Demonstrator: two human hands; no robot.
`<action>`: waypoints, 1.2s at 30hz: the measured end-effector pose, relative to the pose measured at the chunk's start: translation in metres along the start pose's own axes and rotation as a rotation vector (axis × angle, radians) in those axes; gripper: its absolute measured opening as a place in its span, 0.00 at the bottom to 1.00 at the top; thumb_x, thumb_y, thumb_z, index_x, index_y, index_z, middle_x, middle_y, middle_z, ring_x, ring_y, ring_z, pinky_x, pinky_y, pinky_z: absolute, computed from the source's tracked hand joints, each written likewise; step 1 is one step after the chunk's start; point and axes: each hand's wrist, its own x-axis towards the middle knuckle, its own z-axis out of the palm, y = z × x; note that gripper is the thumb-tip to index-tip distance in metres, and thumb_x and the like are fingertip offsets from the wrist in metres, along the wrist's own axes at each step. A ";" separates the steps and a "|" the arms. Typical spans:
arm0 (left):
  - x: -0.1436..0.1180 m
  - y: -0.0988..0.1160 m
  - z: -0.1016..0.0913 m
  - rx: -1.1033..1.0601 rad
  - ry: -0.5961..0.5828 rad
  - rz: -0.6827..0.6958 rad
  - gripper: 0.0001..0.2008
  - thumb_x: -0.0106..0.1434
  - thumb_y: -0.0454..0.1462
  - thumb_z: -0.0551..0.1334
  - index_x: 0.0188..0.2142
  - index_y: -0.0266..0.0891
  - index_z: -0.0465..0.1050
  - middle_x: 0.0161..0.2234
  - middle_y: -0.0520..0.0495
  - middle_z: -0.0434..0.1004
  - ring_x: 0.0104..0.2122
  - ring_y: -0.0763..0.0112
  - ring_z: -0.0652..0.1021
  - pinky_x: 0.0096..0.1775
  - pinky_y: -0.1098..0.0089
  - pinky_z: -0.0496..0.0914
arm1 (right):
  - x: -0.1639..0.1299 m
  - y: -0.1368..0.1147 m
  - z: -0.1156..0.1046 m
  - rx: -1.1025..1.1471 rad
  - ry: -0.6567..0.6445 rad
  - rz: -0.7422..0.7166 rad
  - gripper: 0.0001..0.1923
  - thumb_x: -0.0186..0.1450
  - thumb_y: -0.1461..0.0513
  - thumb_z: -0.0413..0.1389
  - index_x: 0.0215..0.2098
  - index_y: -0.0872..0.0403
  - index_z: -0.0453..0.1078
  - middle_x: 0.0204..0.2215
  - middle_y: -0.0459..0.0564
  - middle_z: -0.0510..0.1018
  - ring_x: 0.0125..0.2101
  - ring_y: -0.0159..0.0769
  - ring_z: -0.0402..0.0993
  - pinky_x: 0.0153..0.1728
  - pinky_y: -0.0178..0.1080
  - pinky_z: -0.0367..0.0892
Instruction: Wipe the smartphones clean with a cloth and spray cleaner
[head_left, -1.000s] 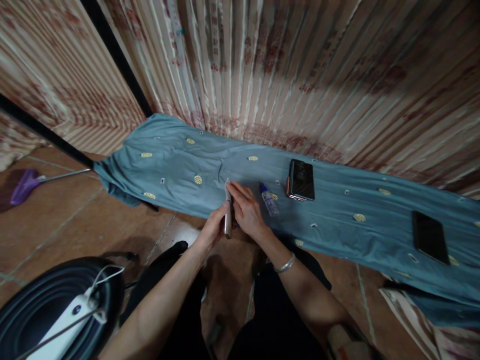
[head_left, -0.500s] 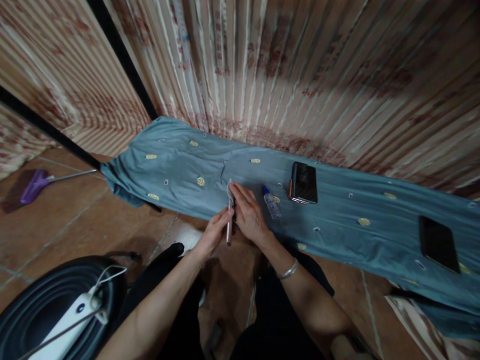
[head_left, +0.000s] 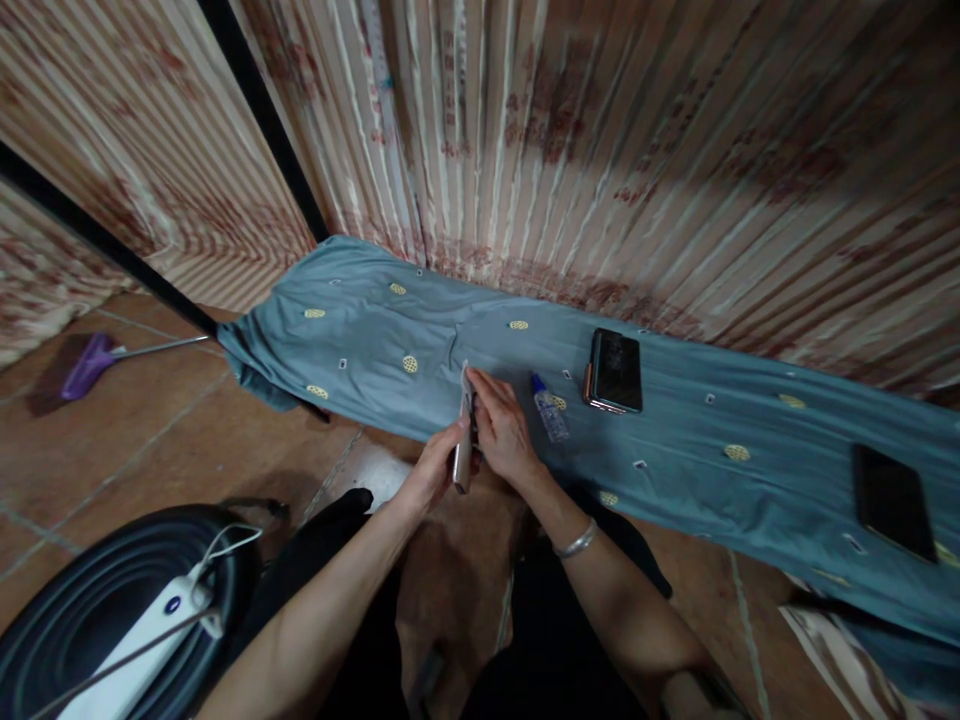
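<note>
Both hands meet over the near edge of a long blue-grey cloth (head_left: 390, 330) dotted with small yellow motifs. My left hand (head_left: 431, 470) grips a thin pale phone (head_left: 463, 445) held on edge, seen side-on. My right hand (head_left: 501, 430) is closed on the same phone from the right, fingertips at its top, where something small and white shows. A silver bangle (head_left: 576, 540) circles my right wrist. A small clear bottle with a blue cap (head_left: 549, 407) lies on the cloth just right of my hands.
A dark phone with a coppery edge (head_left: 615, 370) lies beyond the bottle, and another black phone (head_left: 892, 500) rests far right. Patterned striped curtains (head_left: 600, 150) hang behind. A white power strip (head_left: 142, 640) sits on a black round tub (head_left: 90, 610) lower left. A purple broom (head_left: 90, 362) lies on the tiled floor.
The view has shifted slightly, so everything sits a little further right. My hands stay together on the thin phone, which has turned a little in my grip.
</note>
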 end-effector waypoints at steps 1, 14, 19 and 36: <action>0.000 0.000 0.000 -0.002 0.000 -0.003 0.31 0.38 0.60 0.74 0.28 0.35 0.74 0.20 0.51 0.73 0.21 0.72 0.72 0.26 0.70 0.67 | 0.000 0.000 0.000 0.001 0.002 0.008 0.27 0.71 0.65 0.41 0.67 0.53 0.61 0.62 0.57 0.71 0.63 0.41 0.66 0.63 0.52 0.63; -0.001 0.005 0.002 -0.065 -0.125 0.040 0.27 0.51 0.58 0.68 0.31 0.34 0.74 0.20 0.49 0.73 0.19 0.73 0.71 0.23 0.71 0.63 | -0.005 0.010 0.001 0.041 0.008 0.193 0.25 0.69 0.66 0.45 0.62 0.52 0.67 0.56 0.55 0.78 0.55 0.44 0.74 0.57 0.49 0.71; -0.001 0.007 0.004 -0.111 -0.160 0.040 0.27 0.49 0.57 0.70 0.33 0.34 0.76 0.25 0.48 0.76 0.21 0.74 0.72 0.24 0.72 0.64 | -0.006 0.011 0.002 0.095 0.023 0.323 0.24 0.68 0.66 0.47 0.59 0.52 0.70 0.52 0.53 0.81 0.47 0.44 0.80 0.48 0.47 0.76; 0.002 0.007 0.001 -0.109 -0.128 0.035 0.27 0.55 0.58 0.64 0.32 0.34 0.75 0.21 0.47 0.73 0.21 0.72 0.71 0.25 0.71 0.65 | -0.013 0.006 -0.001 -0.062 -0.051 0.213 0.22 0.67 0.69 0.47 0.54 0.52 0.75 0.45 0.53 0.83 0.45 0.43 0.79 0.49 0.44 0.73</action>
